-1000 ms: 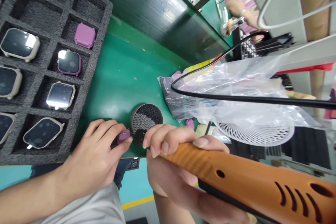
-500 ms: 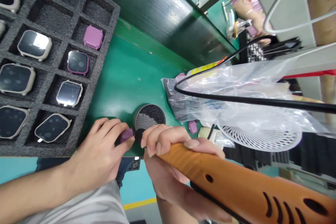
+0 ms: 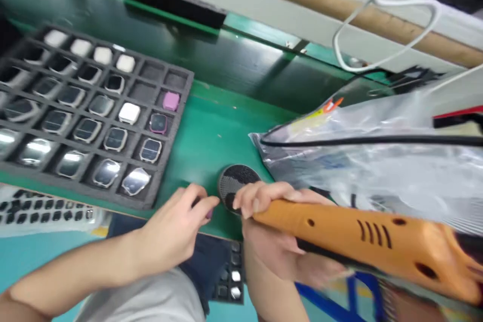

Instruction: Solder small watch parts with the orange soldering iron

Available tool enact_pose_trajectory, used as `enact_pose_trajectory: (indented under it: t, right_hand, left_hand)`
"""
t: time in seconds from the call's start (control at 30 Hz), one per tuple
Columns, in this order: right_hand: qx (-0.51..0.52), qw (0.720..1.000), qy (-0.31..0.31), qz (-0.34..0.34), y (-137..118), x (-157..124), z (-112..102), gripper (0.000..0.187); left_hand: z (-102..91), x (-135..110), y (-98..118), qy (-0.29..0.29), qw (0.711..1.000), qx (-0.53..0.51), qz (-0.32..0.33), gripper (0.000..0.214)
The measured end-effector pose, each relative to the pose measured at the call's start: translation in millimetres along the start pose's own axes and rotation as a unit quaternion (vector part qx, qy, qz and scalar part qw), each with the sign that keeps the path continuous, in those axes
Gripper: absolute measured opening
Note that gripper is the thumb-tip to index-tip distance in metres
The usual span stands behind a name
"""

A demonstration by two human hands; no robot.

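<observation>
My left hand [image 3: 181, 226] is closed around a small purple watch case [image 3: 210, 214], mostly hidden by the fingers. My right hand [image 3: 275, 216] grips the front end of an orange handheld power tool [image 3: 350, 229] with vent slots; its tip is hidden behind the fingers. Between my hands, on the green bench [image 3: 206, 146], lies a round dark dish [image 3: 236, 181] with a perforated part and a black part. At the left is a grey foam tray [image 3: 151, 198]. A purple watch case [image 3: 171, 100] and a purple-framed watch [image 3: 158, 123] sit in its right column.
Several pale-framed watches, including one with a glossy face [image 3: 136, 181], fill tray cells. A clear plastic bag [image 3: 358, 171] lies right of the dish, crossed by a black cable [image 3: 377, 140]. A white cable [image 3: 433, 15] hangs above. Another tray [image 3: 236, 261] shows below the bench edge.
The view has swung and pulled back, showing more of the foam tray. My left hand still holds the purple case, now more covered. The orange tool is more level in view.
</observation>
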State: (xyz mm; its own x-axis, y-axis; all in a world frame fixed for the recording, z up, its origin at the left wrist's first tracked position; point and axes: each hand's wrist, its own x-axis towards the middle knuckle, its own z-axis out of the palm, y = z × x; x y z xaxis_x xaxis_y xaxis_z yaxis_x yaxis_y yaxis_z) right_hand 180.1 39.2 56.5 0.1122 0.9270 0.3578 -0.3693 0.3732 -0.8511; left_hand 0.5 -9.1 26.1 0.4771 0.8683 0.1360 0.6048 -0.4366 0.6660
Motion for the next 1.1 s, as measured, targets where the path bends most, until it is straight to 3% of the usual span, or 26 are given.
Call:
enact_pose_trajectory:
  t: [0.1, 0.17, 0.3, 0.37, 0.43, 0.57, 0.73, 0.9, 1.1]
  right_hand:
    - [0.016, 1.0, -0.009, -0.017, -3.9, 1.9, -2.4, 0.052]
    - [0.026, 0.999, -0.013, -0.019, -7.6, 2.9, -3.9, 0.05]
    - [0.036, 0.999, -0.012, -0.019, -11.4, 2.6, -4.6, 0.051]
    - [0.039, 0.999, -0.002, -0.021, -11.1, 1.9, -3.8, 0.053]
    - [0.042, 0.999, 0.012, -0.025, -10.6, 1.7, -3.0, 0.055]
    - [0.047, 0.998, 0.016, -0.027, -11.2, 3.1, -3.6, 0.057]
    - [0.056, 0.998, -0.011, -0.021, -10.8, 3.7, -7.5, 0.052]
    - [0.065, 0.997, 0.013, -0.032, -11.3, 10.5, -13.7, 0.046]
    - [0.048, 0.996, 0.062, -0.037, -20.1, 20.6, -28.9, 0.041]
  left_hand:
    - [-23.4, -1.8, 2.7, -0.017, 1.0, 0.019, 0.007, 0.053]
    - [-52.2, 8.2, -8.3, 0.019, 0.998, 0.058, 0.012, 0.051]
    - [-127.0, 55.9, -65.1, 0.127, 0.975, 0.181, -0.022, 0.023]
    - [-156.7, 78.7, -98.7, 0.147, 0.964, 0.216, -0.041, 0.025]
    - [-173.5, 89.8, -125.4, 0.129, 0.962, 0.236, -0.045, 0.026]
    - [-176.5, 82.2, -151.9, 0.082, 0.962, 0.255, -0.044, 0.03]
    - [-172.9, 85.0, -158.9, 0.064, 0.958, 0.274, -0.061, 0.026]
    - [-167.8, 113.4, -145.6, 0.045, 0.945, 0.313, -0.083, 0.027]
    - [-132.7, 148.5, -119.2, 0.047, 0.947, 0.296, -0.114, 0.04]
